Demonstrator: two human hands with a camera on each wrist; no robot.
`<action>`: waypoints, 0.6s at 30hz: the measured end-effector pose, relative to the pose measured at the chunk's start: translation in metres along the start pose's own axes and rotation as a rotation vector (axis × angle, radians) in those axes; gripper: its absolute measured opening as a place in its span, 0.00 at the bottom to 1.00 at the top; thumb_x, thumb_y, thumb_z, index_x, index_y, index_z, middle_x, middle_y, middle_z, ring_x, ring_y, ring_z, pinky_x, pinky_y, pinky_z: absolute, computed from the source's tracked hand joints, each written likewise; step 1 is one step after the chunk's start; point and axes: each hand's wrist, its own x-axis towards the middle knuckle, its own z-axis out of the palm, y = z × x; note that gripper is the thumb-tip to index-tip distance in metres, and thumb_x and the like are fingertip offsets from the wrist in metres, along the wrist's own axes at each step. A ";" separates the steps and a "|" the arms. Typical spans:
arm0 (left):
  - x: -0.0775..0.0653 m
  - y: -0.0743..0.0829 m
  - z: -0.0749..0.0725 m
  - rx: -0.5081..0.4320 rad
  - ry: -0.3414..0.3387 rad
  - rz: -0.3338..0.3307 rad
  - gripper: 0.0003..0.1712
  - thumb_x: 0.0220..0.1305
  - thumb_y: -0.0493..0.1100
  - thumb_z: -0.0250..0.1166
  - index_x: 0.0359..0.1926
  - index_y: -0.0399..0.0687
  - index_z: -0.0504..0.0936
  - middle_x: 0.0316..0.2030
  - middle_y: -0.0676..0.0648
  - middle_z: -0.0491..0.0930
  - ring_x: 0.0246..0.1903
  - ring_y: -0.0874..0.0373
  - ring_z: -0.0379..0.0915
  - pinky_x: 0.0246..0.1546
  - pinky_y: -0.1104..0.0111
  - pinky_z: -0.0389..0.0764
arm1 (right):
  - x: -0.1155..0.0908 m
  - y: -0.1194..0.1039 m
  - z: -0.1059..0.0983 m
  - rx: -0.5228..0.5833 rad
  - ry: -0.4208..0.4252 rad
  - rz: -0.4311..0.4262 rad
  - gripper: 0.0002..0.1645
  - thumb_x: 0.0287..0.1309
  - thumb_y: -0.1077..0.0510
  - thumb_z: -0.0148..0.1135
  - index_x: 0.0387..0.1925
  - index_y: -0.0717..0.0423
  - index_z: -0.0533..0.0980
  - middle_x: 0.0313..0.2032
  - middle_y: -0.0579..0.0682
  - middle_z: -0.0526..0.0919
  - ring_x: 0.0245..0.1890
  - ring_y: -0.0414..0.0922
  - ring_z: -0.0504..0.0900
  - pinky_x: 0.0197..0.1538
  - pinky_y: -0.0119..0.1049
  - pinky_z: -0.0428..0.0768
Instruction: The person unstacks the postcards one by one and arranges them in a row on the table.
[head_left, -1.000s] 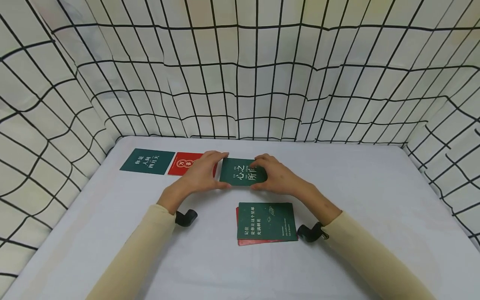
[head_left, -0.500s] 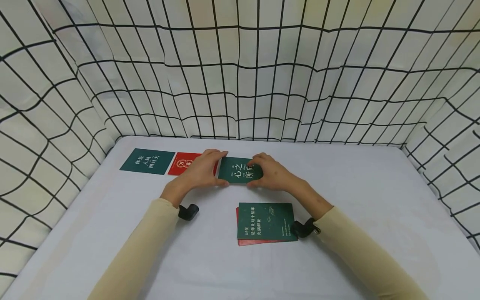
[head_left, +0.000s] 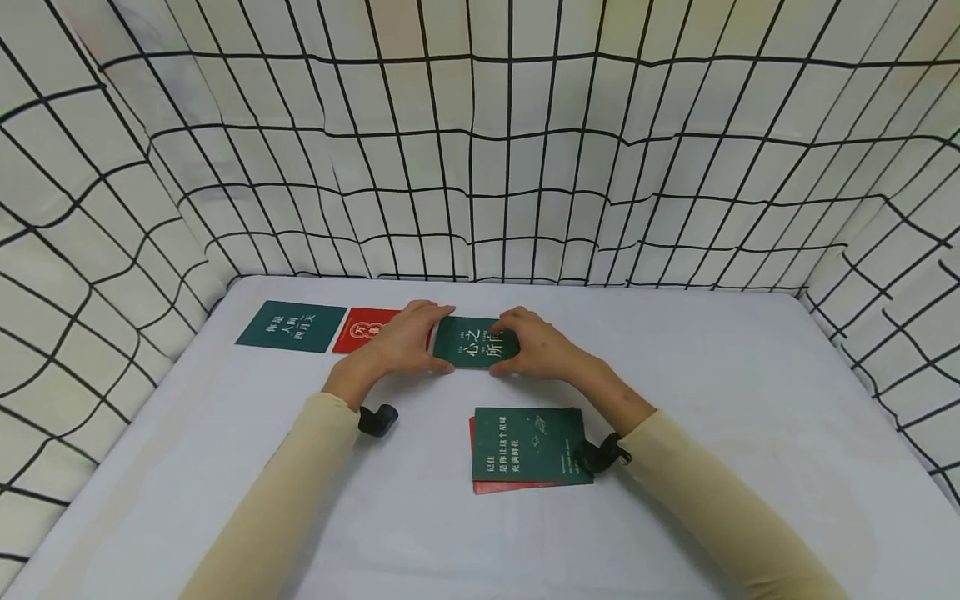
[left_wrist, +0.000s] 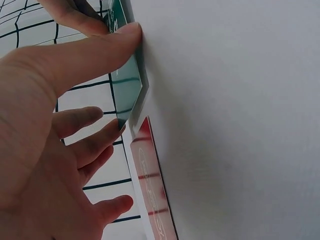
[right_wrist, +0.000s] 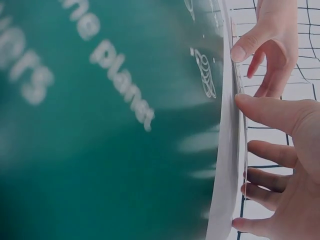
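In the head view a green card with white Chinese characters lies between both hands at the table's middle. My left hand grips its left end, thumb at the near edge and fingers at the far edge. My right hand holds the right end the same way, covering part of the lettering. In the left wrist view the left thumb presses the green card's edge, slightly above the cloth. To its left lies a red card, partly behind the left hand, and beyond that another green card.
Nearer the body, a small stack has a green card on top and a red card jutting out below. The right wrist's black camera overlaps that stack's corner. A black wire grid stands behind the white table and along its sides.
Both hands have shifted the green card slightly left, closer to the red card. The right forearm has moved left, bringing its wrist camera over the stack's corner.
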 end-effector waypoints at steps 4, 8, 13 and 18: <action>-0.001 -0.002 -0.001 0.012 -0.018 0.002 0.56 0.54 0.50 0.80 0.79 0.46 0.62 0.76 0.38 0.64 0.78 0.40 0.53 0.74 0.43 0.68 | 0.002 -0.002 0.002 -0.005 -0.013 0.000 0.40 0.55 0.45 0.79 0.66 0.53 0.77 0.75 0.57 0.68 0.75 0.57 0.69 0.75 0.55 0.72; -0.001 -0.002 -0.002 0.022 -0.039 0.007 0.55 0.55 0.50 0.79 0.80 0.46 0.62 0.77 0.38 0.63 0.79 0.39 0.51 0.75 0.42 0.67 | 0.002 -0.003 0.003 -0.019 -0.019 0.005 0.39 0.56 0.45 0.79 0.66 0.52 0.76 0.74 0.57 0.69 0.75 0.57 0.70 0.75 0.53 0.72; -0.001 0.001 -0.004 0.034 -0.062 0.004 0.54 0.57 0.51 0.78 0.80 0.48 0.61 0.78 0.38 0.62 0.80 0.39 0.48 0.77 0.41 0.62 | 0.002 -0.002 0.003 -0.026 -0.023 0.006 0.39 0.56 0.45 0.78 0.67 0.52 0.76 0.75 0.57 0.68 0.75 0.56 0.70 0.76 0.53 0.71; 0.000 0.002 -0.004 0.043 -0.071 0.003 0.53 0.58 0.51 0.77 0.80 0.47 0.62 0.78 0.38 0.62 0.80 0.39 0.48 0.78 0.41 0.60 | 0.001 -0.002 0.002 -0.029 -0.029 0.013 0.39 0.58 0.45 0.77 0.68 0.52 0.76 0.76 0.58 0.67 0.76 0.57 0.68 0.76 0.54 0.70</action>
